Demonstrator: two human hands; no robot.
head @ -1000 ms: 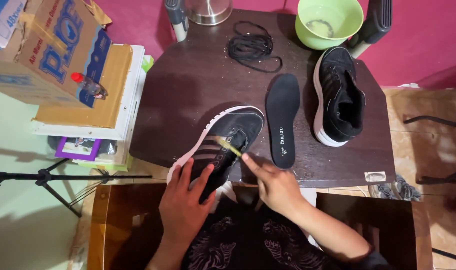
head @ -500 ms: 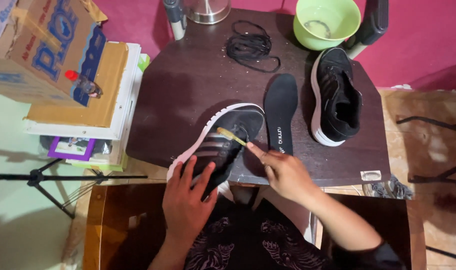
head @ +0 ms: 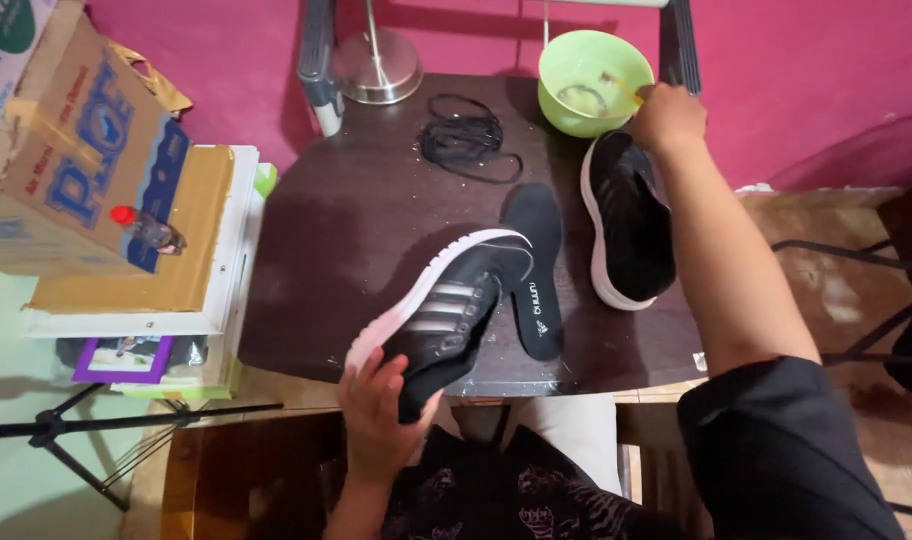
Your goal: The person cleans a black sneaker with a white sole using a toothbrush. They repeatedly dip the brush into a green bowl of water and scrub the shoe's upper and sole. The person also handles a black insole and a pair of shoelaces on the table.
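Head view. Left hand (head: 381, 415) at 6 o'clock, fingers clamped on heel of black striped shoe (head: 446, 318); heel overhangs near edge of dark tabletop (head: 346, 240), thumb hidden behind shoe. Right hand (head: 666, 115) at 1 o'clock, closed on thin yellowish brush (head: 628, 90) reaching into green bowl (head: 594, 68); brush tip hard to make out. Second black shoe (head: 631, 225) just below bowl. Black insole (head: 534, 270) between shoes. Laces (head: 468, 140) at 12 o'clock. Lamp base (head: 376, 65) cut off at top.

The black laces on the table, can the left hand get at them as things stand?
Probably not right away: the left hand is gripping the black shoe at the near edge, while the laces lie far across the table, uncovered.
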